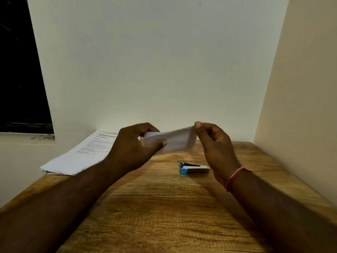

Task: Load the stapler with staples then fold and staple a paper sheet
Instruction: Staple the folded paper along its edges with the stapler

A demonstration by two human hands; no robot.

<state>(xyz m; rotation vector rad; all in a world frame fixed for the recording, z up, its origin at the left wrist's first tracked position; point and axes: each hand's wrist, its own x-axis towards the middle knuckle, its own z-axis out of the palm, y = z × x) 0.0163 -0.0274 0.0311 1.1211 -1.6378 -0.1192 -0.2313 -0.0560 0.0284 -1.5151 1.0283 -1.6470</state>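
Note:
A small folded white paper sheet (173,140) is held in the air above the far part of the wooden table (164,207). My left hand (132,147) pinches its left end between thumb and fingers. My right hand (214,143) pinches its upper right corner with thumb and forefinger. The paper looks blurred. Below it, a blue and silver stapler (194,168) lies on the table, closed, with its blue end to the left. Neither hand touches the stapler.
A stack of printed white sheets (80,154) lies at the table's back left corner, hanging over the left edge. Walls close in at the back and on the right. A dark window (20,70) is at the left. A red thread band (235,178) circles my right wrist.

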